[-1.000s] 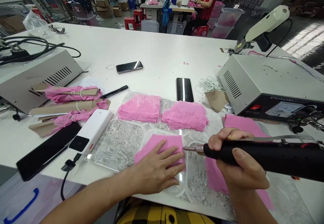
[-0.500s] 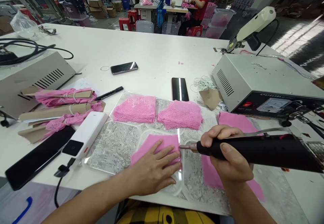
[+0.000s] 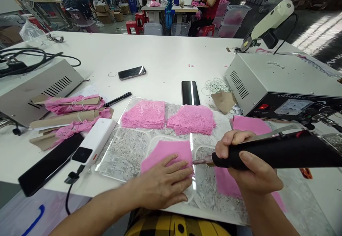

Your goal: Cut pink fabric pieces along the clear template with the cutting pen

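Note:
My left hand (image 3: 168,182) lies flat with its fingers spread on a pink fabric piece (image 3: 165,152), holding it against the grey marbled board (image 3: 128,154). My right hand (image 3: 248,161) is closed around the black grip of a handheld ultrasonic welder (image 3: 291,150). Its narrow metal tip meets the right edge of the fabric, beside my left fingertips. Beyond my hands lie two lace stacks, a left pink stack (image 3: 144,114) and a right pink stack (image 3: 191,119). More pink fabric (image 3: 227,182) is partly hidden under my right hand and the tool.
A grey machine box (image 3: 280,79) with a dial stands at the right, another grey box (image 3: 40,83) at the left. Nearby are bundled pink straps (image 3: 74,104), a white power bank (image 3: 98,140), a phone (image 3: 190,93) and a second phone (image 3: 132,72). Someone in red sits at a far machine.
The welder tip has moved slightly down along the fabric's right edge. My left hand has slid a little toward me on the fabric. The whole view has shifted slightly.

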The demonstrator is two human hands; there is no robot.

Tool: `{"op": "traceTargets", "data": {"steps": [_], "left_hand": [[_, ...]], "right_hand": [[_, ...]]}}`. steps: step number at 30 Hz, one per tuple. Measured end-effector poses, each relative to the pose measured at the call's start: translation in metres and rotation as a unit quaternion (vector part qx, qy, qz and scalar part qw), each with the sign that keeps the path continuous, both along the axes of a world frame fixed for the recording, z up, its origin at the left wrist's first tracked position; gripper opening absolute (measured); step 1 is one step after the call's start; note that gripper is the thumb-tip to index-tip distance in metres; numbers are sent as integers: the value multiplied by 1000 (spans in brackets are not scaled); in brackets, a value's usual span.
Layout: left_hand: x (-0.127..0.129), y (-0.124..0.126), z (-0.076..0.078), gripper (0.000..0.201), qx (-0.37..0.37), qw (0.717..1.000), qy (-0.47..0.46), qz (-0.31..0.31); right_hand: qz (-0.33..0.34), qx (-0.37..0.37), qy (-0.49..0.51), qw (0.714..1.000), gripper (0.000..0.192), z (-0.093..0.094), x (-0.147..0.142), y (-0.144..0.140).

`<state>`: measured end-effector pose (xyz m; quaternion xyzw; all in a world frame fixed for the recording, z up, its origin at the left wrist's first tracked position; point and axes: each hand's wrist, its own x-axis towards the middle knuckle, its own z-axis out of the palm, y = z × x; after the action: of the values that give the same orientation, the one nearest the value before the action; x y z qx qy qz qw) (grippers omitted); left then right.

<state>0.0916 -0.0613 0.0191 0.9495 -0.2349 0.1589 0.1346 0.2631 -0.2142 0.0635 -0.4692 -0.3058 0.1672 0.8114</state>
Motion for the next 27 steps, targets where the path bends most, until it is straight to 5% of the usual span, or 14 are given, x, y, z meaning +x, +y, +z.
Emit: {"op": "traceTargets", "data": {"steps": [22, 27], "left_hand": [[1, 0, 0, 36, -8, 1000, -5, -5], [-5, 3, 6, 37, -10, 1000, -11, 25]], "right_hand": [[22, -17, -3, 1000, 9, -3, -2, -3], [-40, -3, 9, 999, 11, -5, 2, 0]]}}
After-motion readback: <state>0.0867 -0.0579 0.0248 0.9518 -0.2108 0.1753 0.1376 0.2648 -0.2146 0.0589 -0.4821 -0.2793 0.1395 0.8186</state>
